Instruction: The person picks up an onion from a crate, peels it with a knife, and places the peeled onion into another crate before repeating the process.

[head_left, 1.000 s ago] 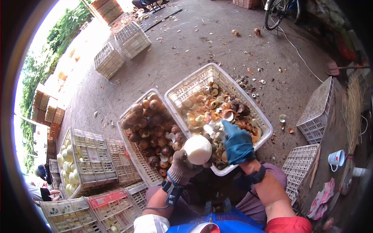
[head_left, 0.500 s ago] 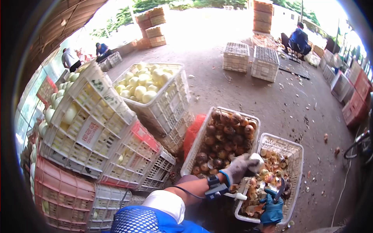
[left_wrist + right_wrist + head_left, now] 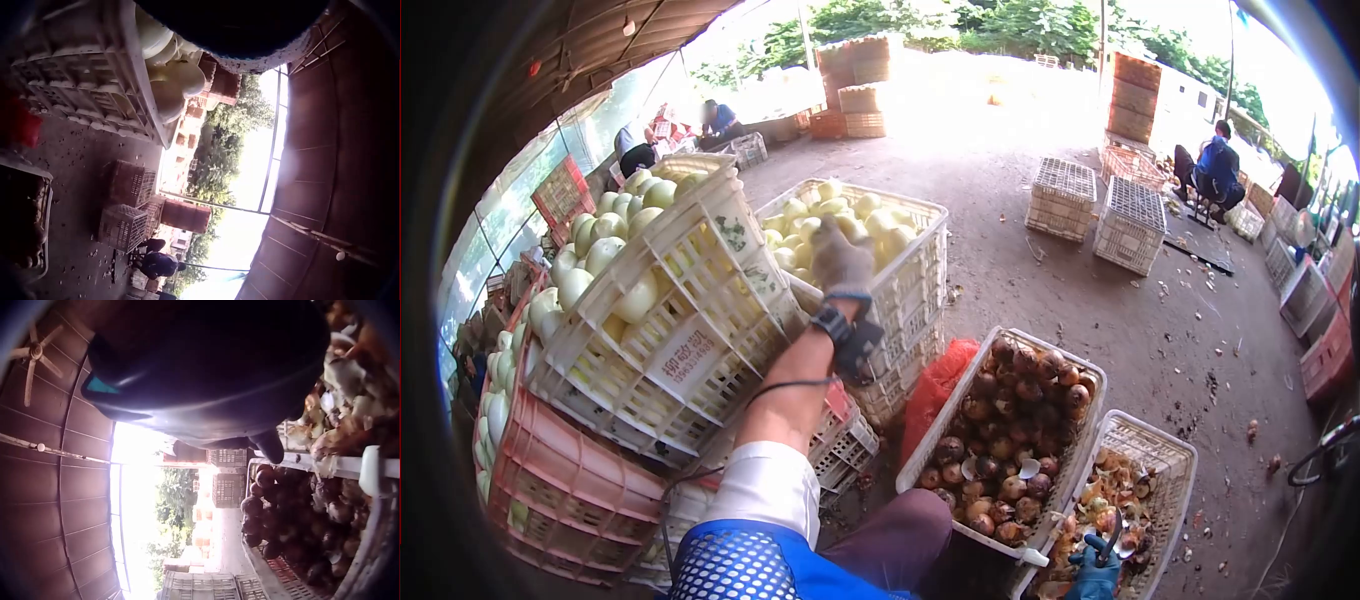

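Over the peeled-fruit crate (image 3: pixel 920 262), left hand (image 3: pixel 841 258)

Head view: strong fisheye, black vignette round the rim, lines bowed at edges. Daylight pours in from the open yard at top, blown out white there; the roof (image 3: pixel 600 40) overhead shades the foreground, so the crates (image 3: pixel 700 300) sit in soft even light. Left wrist view: sky (image 3: pixel 250 181) overexposed, dark glove blob close up and out of focus. Right wrist view: backlit, near hand nearly black and blurred, glare at the opening (image 3: pixel 134 487).
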Action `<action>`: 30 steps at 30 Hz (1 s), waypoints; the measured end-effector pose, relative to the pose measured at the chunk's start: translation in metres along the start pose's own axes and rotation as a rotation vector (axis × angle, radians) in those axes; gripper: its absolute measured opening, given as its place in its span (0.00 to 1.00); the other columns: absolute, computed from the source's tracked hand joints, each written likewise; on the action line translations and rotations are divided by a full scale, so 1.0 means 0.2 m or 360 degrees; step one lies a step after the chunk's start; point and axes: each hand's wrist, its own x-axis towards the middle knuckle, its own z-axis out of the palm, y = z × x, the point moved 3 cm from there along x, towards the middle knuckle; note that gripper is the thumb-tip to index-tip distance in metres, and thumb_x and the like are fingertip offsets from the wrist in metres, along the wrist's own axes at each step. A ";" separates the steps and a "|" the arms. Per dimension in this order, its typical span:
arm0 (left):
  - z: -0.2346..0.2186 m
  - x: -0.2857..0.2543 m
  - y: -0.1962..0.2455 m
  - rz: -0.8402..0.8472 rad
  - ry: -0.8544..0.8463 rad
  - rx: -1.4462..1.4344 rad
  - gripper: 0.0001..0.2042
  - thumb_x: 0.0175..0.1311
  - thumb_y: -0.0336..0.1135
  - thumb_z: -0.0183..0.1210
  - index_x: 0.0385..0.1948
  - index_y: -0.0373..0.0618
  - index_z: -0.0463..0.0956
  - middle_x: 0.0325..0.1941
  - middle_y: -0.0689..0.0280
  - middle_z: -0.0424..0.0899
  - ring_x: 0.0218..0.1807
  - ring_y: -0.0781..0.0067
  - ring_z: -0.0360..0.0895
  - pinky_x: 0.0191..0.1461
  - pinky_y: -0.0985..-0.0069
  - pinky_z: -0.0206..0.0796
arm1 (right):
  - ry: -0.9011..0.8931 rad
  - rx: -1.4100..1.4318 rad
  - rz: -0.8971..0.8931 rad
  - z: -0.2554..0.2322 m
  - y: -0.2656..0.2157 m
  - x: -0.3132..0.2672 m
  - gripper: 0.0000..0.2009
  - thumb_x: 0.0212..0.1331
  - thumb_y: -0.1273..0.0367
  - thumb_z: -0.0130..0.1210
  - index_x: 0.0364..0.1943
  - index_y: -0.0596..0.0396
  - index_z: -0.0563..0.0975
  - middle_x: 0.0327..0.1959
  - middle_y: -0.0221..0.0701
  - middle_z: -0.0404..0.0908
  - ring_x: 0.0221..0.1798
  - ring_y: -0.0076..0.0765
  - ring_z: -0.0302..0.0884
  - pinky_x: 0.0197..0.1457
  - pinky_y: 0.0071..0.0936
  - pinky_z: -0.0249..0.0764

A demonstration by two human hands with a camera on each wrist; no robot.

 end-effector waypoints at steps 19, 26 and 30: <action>0.28 -0.68 0.24 0.1274 -0.0283 -0.0548 0.19 0.66 0.35 0.67 0.57 0.43 0.80 0.54 0.51 0.87 0.53 0.48 0.85 0.58 0.59 0.77 | 0.0125 0.0247 -0.0062 -0.03 -0.15 -0.25 0.13 0.73 0.67 0.58 0.57 0.54 0.83 0.34 0.28 0.87 0.36 0.19 0.83 0.32 0.19 0.73; 0.55 -1.85 0.37 0.1735 -0.2326 -0.0028 0.22 0.57 0.37 0.69 0.55 0.48 0.80 0.48 0.49 0.86 0.48 0.45 0.85 0.53 0.55 0.78 | 0.0144 0.0214 0.0076 -0.13 -0.17 -0.30 0.13 0.74 0.70 0.55 0.58 0.57 0.82 0.44 0.32 0.87 0.38 0.25 0.86 0.41 0.23 0.80; 0.75 -2.28 0.37 0.1896 -0.2437 -0.0124 0.19 0.61 0.41 0.65 0.54 0.51 0.79 0.44 0.48 0.87 0.47 0.42 0.85 0.49 0.51 0.78 | 0.0177 0.0234 0.0022 -0.16 -0.14 -0.29 0.14 0.74 0.71 0.55 0.59 0.59 0.81 0.45 0.32 0.86 0.40 0.28 0.88 0.43 0.25 0.82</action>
